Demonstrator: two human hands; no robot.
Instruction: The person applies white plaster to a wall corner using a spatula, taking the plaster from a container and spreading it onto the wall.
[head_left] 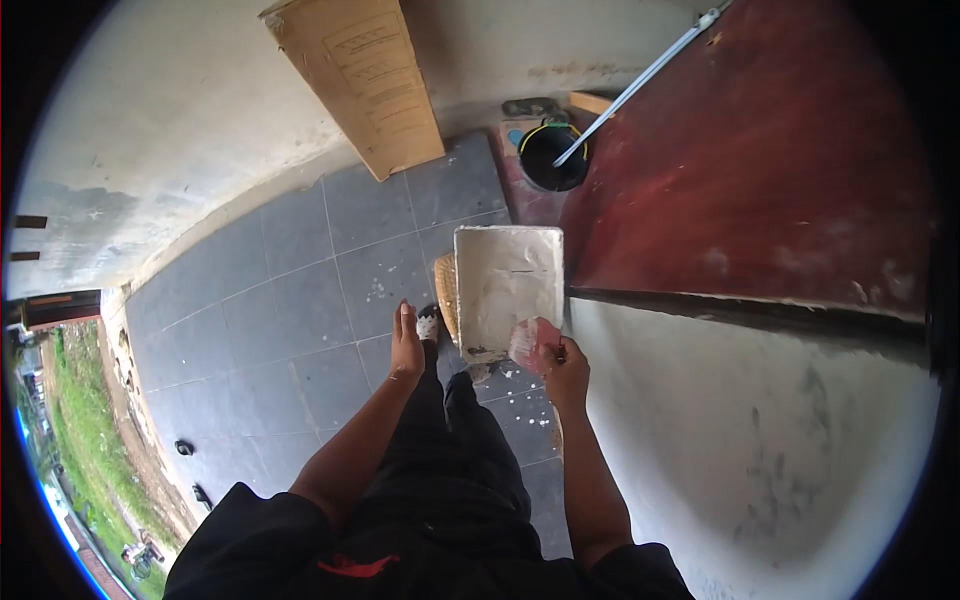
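Observation:
My right hand [567, 376] grips a flat pinkish-red putty scraper [536, 346] smeared with white paste. It is over the near right corner of a rectangular white tub [560, 265]. White paste [508, 300] coats the tub's inside. My left hand [405, 342] is raised to the left of the tub, seen nearly edge-on, with its fingers stretched out and nothing visible in it. A woven tan object [447, 300] shows partly from behind the tub's left side.
A long cardboard box [375, 85] leans on the back wall. A black bucket [553, 160] with a pale pole in it stands beside a dark red panel [760, 150]. White spots dot the grey tiled floor [290, 290]. A whitish wall [740, 430] lies close on my right.

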